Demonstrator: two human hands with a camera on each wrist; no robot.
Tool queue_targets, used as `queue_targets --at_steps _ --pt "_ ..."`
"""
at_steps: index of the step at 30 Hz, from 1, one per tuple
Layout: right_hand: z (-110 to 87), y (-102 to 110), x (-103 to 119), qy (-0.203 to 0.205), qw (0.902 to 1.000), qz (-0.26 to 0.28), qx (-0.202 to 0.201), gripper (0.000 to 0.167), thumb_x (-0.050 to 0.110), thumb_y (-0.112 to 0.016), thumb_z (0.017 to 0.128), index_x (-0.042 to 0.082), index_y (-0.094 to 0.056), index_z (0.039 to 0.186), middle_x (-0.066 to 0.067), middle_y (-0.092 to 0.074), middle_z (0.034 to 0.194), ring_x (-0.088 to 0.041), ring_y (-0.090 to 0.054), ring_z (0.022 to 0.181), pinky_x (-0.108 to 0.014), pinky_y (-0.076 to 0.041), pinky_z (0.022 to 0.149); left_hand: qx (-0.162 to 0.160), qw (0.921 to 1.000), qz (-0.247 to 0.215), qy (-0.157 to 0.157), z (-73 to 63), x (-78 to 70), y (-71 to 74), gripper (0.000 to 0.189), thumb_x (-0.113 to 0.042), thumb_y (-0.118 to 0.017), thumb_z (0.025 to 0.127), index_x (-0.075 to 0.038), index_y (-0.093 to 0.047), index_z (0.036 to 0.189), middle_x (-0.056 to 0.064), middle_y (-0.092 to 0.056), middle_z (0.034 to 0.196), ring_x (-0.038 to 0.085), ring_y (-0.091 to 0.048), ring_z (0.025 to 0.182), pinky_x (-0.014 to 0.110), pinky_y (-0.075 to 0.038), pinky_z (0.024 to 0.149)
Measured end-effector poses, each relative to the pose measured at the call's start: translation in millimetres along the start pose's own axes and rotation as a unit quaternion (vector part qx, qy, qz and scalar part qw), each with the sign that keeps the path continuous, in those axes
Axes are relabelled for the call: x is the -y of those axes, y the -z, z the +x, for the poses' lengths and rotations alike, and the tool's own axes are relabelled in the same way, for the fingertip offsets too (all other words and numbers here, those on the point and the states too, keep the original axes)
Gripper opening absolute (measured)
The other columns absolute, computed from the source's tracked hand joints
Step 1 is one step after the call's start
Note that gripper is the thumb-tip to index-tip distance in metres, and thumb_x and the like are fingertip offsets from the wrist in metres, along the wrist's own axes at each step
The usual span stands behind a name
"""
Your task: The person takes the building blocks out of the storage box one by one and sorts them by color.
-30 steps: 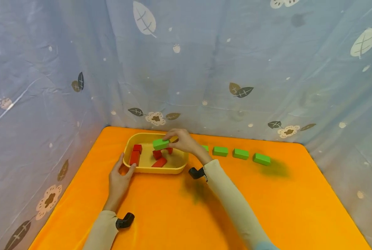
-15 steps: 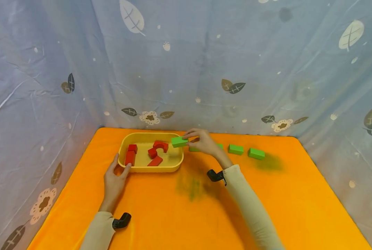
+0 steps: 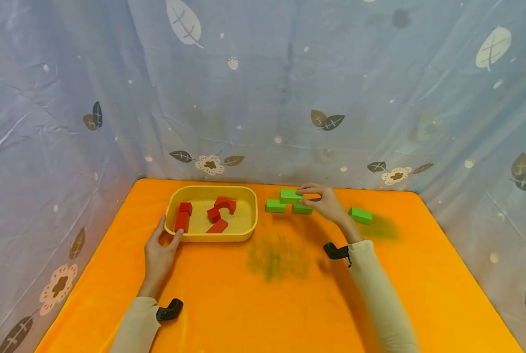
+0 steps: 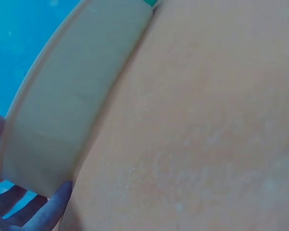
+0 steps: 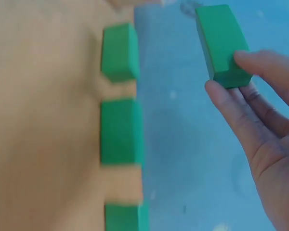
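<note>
My right hand (image 3: 327,202) pinches a green rectangular block (image 3: 289,196) by its right end, thumb against fingers, in the air above the row of green blocks. In the right wrist view the held block (image 5: 221,41) is tilted between thumb and fingertips. My left hand (image 3: 159,252) grips the near left corner of a yellow plastic tray (image 3: 212,238), its thumb at the front rim. Inside the tray lie red blocks: a long one (image 3: 181,221), a small one (image 3: 185,208) behind it, an arch (image 3: 224,204), a cube (image 3: 213,214) and a slanted piece (image 3: 217,226).
Along the back of the orange cloth (image 3: 272,314) stand green blocks: one at the left (image 3: 275,206), one beside it (image 3: 302,209) and one far right (image 3: 361,215). My right hand covers part of the row. A patterned blue curtain (image 3: 254,98) rises behind.
The right hand has carried the green block from over the tray to the right, above the green row. The left hand stays on the tray's corner. The head view has shifted slightly.
</note>
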State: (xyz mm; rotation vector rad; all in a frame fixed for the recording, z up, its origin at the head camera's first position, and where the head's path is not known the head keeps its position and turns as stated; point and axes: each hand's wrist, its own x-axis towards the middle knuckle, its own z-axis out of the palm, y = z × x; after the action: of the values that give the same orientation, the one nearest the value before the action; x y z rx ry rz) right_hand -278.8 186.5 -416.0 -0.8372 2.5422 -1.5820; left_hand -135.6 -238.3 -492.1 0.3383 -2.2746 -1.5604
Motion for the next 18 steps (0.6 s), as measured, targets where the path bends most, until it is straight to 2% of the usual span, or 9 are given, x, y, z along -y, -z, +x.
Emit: queue_targets --at_steps 5,7,8,10,14,15,18 --pt "-24.5 28.9 -17.4 -0.026 0.9981 -0.053 -0.017 0.031 0.005 -0.068 0.091 0.001 -0.069 0.121 -0.020 -0.055 0.136 -0.036 -0.049 0.127 -0.038 -0.056 0.090 0.002 1.0000 0.001 0.000 -1.3 0.0 0.1 0.074 -0.033 -0.068 0.093 -0.014 -0.031 0.154 0.000 -0.032 0.156 0.021 -0.027 0.145 0.044 -0.026 0.117" --pt "-34.1 40.2 -25.3 -0.038 0.9968 -0.065 -0.026 0.032 0.005 -0.067 0.092 0.001 -0.068 0.123 -0.020 -0.055 0.136 -0.036 -0.051 0.125 -0.031 -0.056 0.088 0.002 1.0000 0.000 0.000 -2.1 -0.2 0.7 0.074 -0.034 -0.068 0.093 -0.014 -0.031 0.154 0.000 -0.032 0.156 0.021 -0.027 0.145 0.044 -0.027 0.117" --pt "-39.0 45.5 -29.2 -0.046 0.9961 -0.069 -0.031 0.032 0.005 -0.067 0.092 0.000 -0.067 0.124 -0.021 -0.055 0.135 -0.037 -0.056 0.115 -0.028 -0.057 0.082 0.002 1.0000 0.000 0.000 -2.3 -0.4 1.0 0.074 -0.034 -0.068 0.093 -0.014 -0.031 0.155 0.000 -0.032 0.156 0.022 -0.027 0.145 0.044 -0.026 0.117" --pt "-48.2 56.8 -36.2 -0.056 0.9944 -0.078 -0.044 0.033 0.006 -0.066 0.093 0.000 -0.066 0.125 -0.021 -0.055 0.135 -0.038 -0.057 0.114 -0.020 -0.055 0.079 0.000 1.0000 0.002 0.003 -2.6 -0.7 1.2 0.074 -0.034 -0.067 0.093 -0.014 -0.030 0.154 0.001 -0.033 0.156 0.022 -0.027 0.145 0.043 -0.026 0.117" --pt "-65.1 78.7 -47.5 -0.063 0.9907 -0.093 -0.077 0.032 0.004 -0.065 0.093 -0.003 -0.066 0.125 -0.023 -0.056 0.135 -0.040 -0.055 0.117 -0.012 -0.051 0.082 -0.003 1.0000 -0.001 0.010 -1.7 -1.5 0.9 0.074 -0.034 -0.067 0.094 -0.014 -0.030 0.155 0.003 -0.032 0.157 0.021 -0.028 0.145 0.042 -0.026 0.117" --pt "-69.4 84.1 -49.2 -0.061 0.9895 -0.098 -0.086 0.032 0.004 -0.066 0.093 -0.003 -0.066 0.124 -0.023 -0.057 0.134 -0.039 -0.050 0.125 -0.011 -0.049 0.087 -0.003 0.9999 -0.004 0.010 -1.4 -1.9 0.6 0.074 -0.034 -0.067 0.094 -0.014 -0.030 0.155 0.003 -0.032 0.157 0.021 -0.028 0.144 0.042 -0.027 0.117" --pt "-84.4 99.2 -55.2 -0.061 0.9855 -0.113 -0.110 0.030 0.006 -0.066 0.093 -0.003 -0.067 0.122 -0.023 -0.059 0.131 -0.027 -0.054 0.124 -0.012 -0.049 0.089 -0.003 0.9998 -0.014 0.012 -0.6 -2.8 -0.7 0.074 -0.032 -0.068 0.093 -0.013 -0.031 0.154 0.005 -0.032 0.157 0.022 -0.028 0.144 0.042 -0.028 0.117"
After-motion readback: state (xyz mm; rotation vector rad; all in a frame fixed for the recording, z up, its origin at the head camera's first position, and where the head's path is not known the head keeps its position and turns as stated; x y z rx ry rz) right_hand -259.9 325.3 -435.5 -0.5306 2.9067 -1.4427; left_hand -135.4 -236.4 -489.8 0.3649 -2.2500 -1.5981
